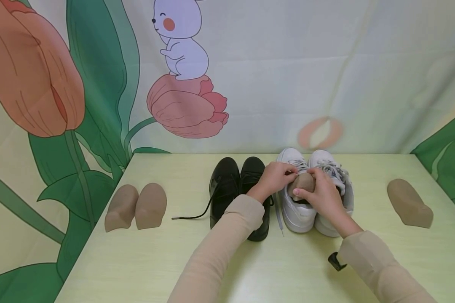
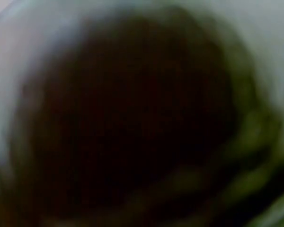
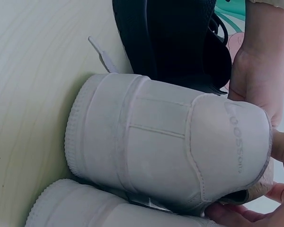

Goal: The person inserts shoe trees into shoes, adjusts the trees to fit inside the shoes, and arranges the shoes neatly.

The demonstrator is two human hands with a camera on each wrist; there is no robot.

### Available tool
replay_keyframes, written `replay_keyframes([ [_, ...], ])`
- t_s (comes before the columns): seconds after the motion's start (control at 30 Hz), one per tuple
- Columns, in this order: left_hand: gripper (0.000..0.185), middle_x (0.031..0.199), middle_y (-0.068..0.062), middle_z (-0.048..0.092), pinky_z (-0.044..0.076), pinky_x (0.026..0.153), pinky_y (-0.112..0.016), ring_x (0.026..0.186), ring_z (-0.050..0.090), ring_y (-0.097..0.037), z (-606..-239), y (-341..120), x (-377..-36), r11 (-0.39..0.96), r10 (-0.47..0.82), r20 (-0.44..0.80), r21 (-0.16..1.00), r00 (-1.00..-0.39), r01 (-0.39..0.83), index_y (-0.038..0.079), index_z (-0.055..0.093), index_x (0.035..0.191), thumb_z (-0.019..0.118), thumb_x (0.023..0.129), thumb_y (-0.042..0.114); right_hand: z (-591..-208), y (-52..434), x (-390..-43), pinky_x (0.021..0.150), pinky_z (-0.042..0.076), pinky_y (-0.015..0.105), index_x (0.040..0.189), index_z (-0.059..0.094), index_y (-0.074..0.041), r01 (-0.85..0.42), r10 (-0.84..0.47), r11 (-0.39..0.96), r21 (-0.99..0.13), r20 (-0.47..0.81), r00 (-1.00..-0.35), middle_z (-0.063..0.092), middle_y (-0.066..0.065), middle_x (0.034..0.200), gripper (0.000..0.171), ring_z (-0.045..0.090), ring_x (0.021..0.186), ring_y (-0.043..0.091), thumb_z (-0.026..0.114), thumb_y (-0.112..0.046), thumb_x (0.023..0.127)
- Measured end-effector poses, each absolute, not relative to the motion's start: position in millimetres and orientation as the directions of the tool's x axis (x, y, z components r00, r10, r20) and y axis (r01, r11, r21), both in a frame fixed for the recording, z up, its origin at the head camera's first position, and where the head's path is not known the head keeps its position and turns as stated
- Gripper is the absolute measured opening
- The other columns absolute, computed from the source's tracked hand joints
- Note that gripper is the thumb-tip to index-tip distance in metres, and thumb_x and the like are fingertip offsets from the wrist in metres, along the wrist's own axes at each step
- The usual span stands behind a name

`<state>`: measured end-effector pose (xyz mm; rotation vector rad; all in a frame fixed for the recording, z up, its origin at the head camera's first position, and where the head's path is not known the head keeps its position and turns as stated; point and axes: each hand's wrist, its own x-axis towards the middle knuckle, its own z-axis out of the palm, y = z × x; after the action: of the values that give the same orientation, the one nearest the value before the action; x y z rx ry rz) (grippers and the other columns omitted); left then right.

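Seen from the head camera, both hands meet over the left white sneaker (image 1: 296, 210), which stands on the pale green table (image 1: 144, 261) beside its mate (image 1: 335, 198). Right hand (image 1: 322, 195) curls round a tan shoe form (image 1: 301, 185), the form's lower end sitting in the sneaker's opening. Left hand (image 1: 274, 179) pinches the sneaker's tongue or upper edge, fingers bent over it. Black shoes (image 1: 236, 189) stand just left of the white pair, one lace trailing out to the left. Two more tan forms (image 1: 136, 207) lie side by side near the table's left edge; another form (image 1: 408, 203) lies well apart on the right. Small black clip (image 1: 335, 261) shows at the right sleeve.

Left wrist view: dark blur only, nothing to tell.

Right wrist view: close on the sneaker's heel (image 3: 180, 142), embossed lettering on the heel tab. Second sneaker's sole edge (image 3: 94, 208) touches below. Black shoe (image 3: 175, 42) just beyond. Left hand (image 3: 258, 80) sits at the sneaker's top edge; right fingertips (image 3: 236, 213) at the collar, a bit of the form (image 3: 262, 182) visible there.
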<state>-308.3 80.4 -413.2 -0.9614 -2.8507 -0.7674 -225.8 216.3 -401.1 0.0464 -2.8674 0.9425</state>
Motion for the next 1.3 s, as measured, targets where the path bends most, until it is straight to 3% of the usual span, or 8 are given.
replay_keyframes([
  [0.43, 0.017, 0.092, 0.007, 0.067, 0.042, 0.067, -0.015, 0.078, 0.056, -0.005, -412.6, 80.5, -306.7, 0.687, 0.557, 0.174, 0.454, -0.812, 0.568, 0.021, 0.068, 0.096, 0.055, 0.087, 0.026, -403.7, 213.8, -225.2, 0.081, 0.038, 0.052, 0.125, 0.038, -0.005, -0.011, 0.051, 0.836, -0.548, 0.097, -0.994, 0.039, 0.024, 0.125, 0.065, 0.043, 0.108, 0.041, 0.066, -0.036, 0.076],
  [0.93, 0.017, 0.091, 0.007, 0.067, 0.042, 0.067, -0.014, 0.077, 0.056, -0.005, -414.3, 79.6, -305.2, 0.679, 0.558, 0.180, 0.460, -0.810, 0.571, 0.021, 0.068, 0.096, 0.053, 0.088, 0.026, -401.5, 215.1, -219.5, 0.081, 0.039, 0.055, 0.131, 0.035, -0.002, -0.058, -0.009, 0.888, -0.457, 0.109, -0.994, 0.040, 0.025, 0.128, 0.072, 0.043, 0.111, 0.042, 0.062, -0.043, 0.078],
  [1.13, 0.017, 0.090, 0.007, 0.067, 0.043, 0.066, -0.015, 0.077, 0.058, -0.006, -413.5, 79.0, -305.9, 0.672, 0.562, 0.192, 0.461, -0.805, 0.580, 0.022, 0.068, 0.095, 0.052, 0.088, 0.026, -397.7, 214.9, -221.2, 0.084, 0.037, 0.055, 0.131, 0.035, -0.001, -0.055, -0.018, 0.879, -0.474, 0.083, -0.996, 0.039, 0.023, 0.130, 0.071, 0.040, 0.115, 0.041, 0.063, -0.040, 0.079],
  [1.3, 0.017, 0.091, 0.007, 0.067, 0.043, 0.068, -0.016, 0.079, 0.058, -0.007, -412.8, 79.4, -306.8, 0.672, 0.559, 0.187, 0.469, -0.808, 0.573, 0.021, 0.068, 0.094, 0.052, 0.089, 0.026, -397.8, 212.5, -223.1, 0.079, 0.040, 0.052, 0.129, 0.036, -0.003, -0.038, -0.002, 0.884, -0.467, 0.079, -0.997, 0.043, 0.024, 0.124, 0.066, 0.044, 0.109, 0.039, 0.064, -0.035, 0.078],
])
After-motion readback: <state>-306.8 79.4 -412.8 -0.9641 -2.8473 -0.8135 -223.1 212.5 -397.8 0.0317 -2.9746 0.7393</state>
